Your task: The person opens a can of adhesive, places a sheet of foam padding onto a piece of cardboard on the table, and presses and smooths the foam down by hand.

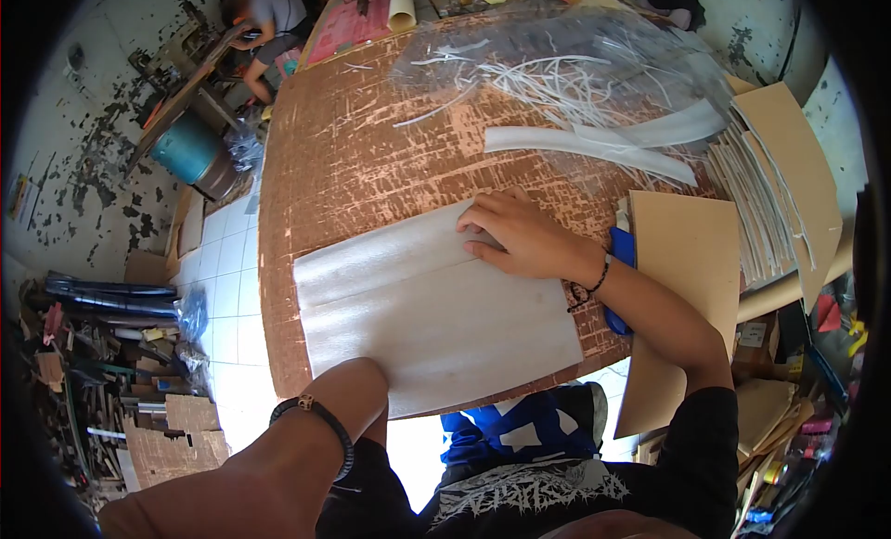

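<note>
A white foam sheet [436, 316] lies at the near side of the worn brown table, its lower edge close to the table's front edge. At the sheet's far right edge is my right hand [520, 231], fingers curled on the foam and thumb lying on top. My left hand [357, 379] is bent down over the sheet's near left edge; its fingers are hidden behind the wrist. A blue-handled tool [620, 279], perhaps a cutter, lies beside my right wrist, partly covered by it.
Clear plastic film with thin white offcuts [548, 84] and curved foam strips [594, 145] covers the table's far right. Cardboard sheets [687, 251] and a cardboard stack [756, 196] stand at the right. Another person [274, 24] sits at the far left, near a teal drum [190, 149].
</note>
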A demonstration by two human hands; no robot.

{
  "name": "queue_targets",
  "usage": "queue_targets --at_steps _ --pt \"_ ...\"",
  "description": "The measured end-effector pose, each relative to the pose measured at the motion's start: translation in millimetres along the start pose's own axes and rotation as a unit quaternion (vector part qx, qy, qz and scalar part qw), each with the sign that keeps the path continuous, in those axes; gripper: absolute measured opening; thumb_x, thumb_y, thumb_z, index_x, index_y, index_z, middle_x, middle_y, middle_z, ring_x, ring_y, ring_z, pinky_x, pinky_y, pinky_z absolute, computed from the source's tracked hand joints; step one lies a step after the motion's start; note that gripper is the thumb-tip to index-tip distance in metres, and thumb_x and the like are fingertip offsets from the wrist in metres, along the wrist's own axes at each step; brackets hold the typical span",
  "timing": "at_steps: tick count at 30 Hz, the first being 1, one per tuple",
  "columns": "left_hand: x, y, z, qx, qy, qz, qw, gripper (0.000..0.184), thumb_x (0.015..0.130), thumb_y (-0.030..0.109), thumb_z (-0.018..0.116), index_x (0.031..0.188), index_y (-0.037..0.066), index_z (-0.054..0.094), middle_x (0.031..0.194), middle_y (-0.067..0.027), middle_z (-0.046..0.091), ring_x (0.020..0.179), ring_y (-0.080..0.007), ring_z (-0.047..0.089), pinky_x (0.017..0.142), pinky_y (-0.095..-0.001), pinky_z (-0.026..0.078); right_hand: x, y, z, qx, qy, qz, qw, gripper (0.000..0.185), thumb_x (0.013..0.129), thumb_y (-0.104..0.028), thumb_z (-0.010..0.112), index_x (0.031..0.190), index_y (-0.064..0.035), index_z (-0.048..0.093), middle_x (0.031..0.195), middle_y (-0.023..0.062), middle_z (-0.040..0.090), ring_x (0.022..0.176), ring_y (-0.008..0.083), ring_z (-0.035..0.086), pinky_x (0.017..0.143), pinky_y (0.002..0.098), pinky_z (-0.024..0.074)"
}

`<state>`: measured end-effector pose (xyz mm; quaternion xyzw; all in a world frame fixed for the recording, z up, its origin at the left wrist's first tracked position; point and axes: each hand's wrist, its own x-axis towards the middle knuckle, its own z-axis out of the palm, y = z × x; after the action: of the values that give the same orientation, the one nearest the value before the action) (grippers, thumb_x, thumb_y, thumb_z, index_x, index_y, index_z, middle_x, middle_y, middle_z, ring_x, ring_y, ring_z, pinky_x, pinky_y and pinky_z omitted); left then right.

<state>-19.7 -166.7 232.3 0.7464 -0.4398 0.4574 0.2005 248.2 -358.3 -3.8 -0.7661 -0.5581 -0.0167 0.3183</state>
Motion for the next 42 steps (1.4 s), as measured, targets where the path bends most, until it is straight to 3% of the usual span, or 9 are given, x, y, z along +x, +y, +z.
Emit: queue_targets --at_steps 3,5,6,10,16,22,27,31,42 --pt "5.2 1.9 -14.3 0.046 -0.073 -0.029 0.996 0.032 0.104 0.051 0.043 0.103 0.019 0.048 0.087 0.0111 0.053 0.057 -0.0046 0.042 0.050 -0.0237 0.032 -1.4 5.7 5.4 0.004 0.015 -0.012 1.000 0.017 0.094 -0.018 0.069 0.107 -0.0089 0.062 0.104 0.0082 0.062 0.104 0.0272 0.060 0.096 0.0421 0.0376" --pt "7.2 2.6 -7.0 0.061 -0.006 -0.004 0.998 0.031 0.105 0.050 0.041 0.103 0.020 0.048 0.087 0.0113 0.052 0.057 -0.0052 0.041 0.050 -0.0244 0.030 -1.1 4.9 6.1 -0.004 0.016 -0.014 1.000 0.018 0.094 -0.018 0.069 0.108 -0.0091 0.062 0.103 0.0079 0.062 0.104 0.0271 0.060 0.095 0.0420 0.0378" --pt "14.4 -10.5 32.2 0.053 0.095 0.035 0.993 0.030 0.105 0.049 0.040 0.102 0.020 0.047 0.085 0.0114 0.051 0.057 -0.0056 0.040 0.050 -0.0249 0.029 0.4 5.2 5.3 -0.010 0.016 -0.015 1.000 0.018 0.094 -0.018 0.069 0.108 -0.0092 0.061 0.103 0.0077 0.062 0.104 0.0271 0.060 0.095 0.0420 0.0379" --pt "4.3 -3.7 10.3 -0.005 0.066 0.042 0.997 0.028 0.106 0.044 0.037 0.097 0.019 0.045 0.070 0.0100 0.042 0.055 -0.0070 0.036 0.050 -0.0261 0.025 -3.9 4.4 4.3 -0.013 0.013 -0.013 1.000 0.018 0.096 -0.018 0.070 0.110 -0.0105 0.060 0.103 0.0062 0.062 0.102 0.0248 0.061 0.097 0.0409 0.0371" --pt "21.7 -20.6 60.8 -0.058 0.214 0.110 0.969 0.028 0.107 0.042 0.037 0.094 0.019 0.046 0.070 0.0096 0.043 0.055 -0.0065 0.035 0.050 -0.0249 0.027 -0.1 2.6 0.9 0.005 0.004 -0.006 1.000 0.017 0.094 -0.017 0.069 0.107 -0.0097 0.061 0.104 0.0071 0.063 0.104 0.0273 0.060 0.096 0.0418 0.0373" --pt "9.0 -4.1 -2.6 0.000 0.003 0.061 0.998 0.032 0.106 0.049 0.038 0.097 0.019 0.048 0.075 0.0108 0.049 0.057 -0.0050 0.038 0.050 -0.0244 0.028 2.7 5.2 5.1 0.000 0.019 -0.017 1.000 0.017 0.094 -0.017 0.069 0.107 -0.0099 0.061 0.104 0.0071 0.063 0.102 0.0263 0.061 0.096 0.0421 0.0370" --pt "-1.0 -14.6 39.3 -0.012 0.155 0.081 0.984 0.032 0.106 0.050 0.037 0.098 0.021 0.048 0.078 0.0108 0.050 0.055 -0.0051 0.038 0.049 -0.0236 0.026 -1.2 4.5 2.4 0.006 0.012 -0.015 1.000 0.017 0.094 -0.016 0.070 0.107 -0.0103 0.061 0.104 0.0067 0.063 0.100 0.0264 0.061 0.095 0.0418 0.0371" --pt "-1.3 5.2 -6.1 0.046 -0.031 -0.009 0.998 0.032 0.106 0.050 0.039 0.098 0.020 0.047 0.080 0.0080 0.049 0.053 -0.0064 0.036 0.049 -0.0247 0.024 -2.2 5.5 0.1 -0.009 0.004 -0.007 1.000 0.018 0.094 -0.016 0.070 0.108 -0.0106 0.060 0.103 0.0060 0.063 0.100 0.0261 0.061 0.095 0.0416 0.0369" --pt "-2.5 -0.7 9.6 0.020 0.029 0.082 0.996 0.027 0.104 0.043 0.047 0.098 0.016 0.047 0.085 0.0051 0.050 0.057 -0.0082 0.040 0.053 -0.0286 0.026 -0.8 6.8 4.5 0.002 0.007 -0.013 1.000 0.019 0.096 -0.019 0.069 0.111 -0.0111 0.060 0.105 0.0055 0.063 0.101 0.0225 0.063 0.098 0.0411 0.0370"
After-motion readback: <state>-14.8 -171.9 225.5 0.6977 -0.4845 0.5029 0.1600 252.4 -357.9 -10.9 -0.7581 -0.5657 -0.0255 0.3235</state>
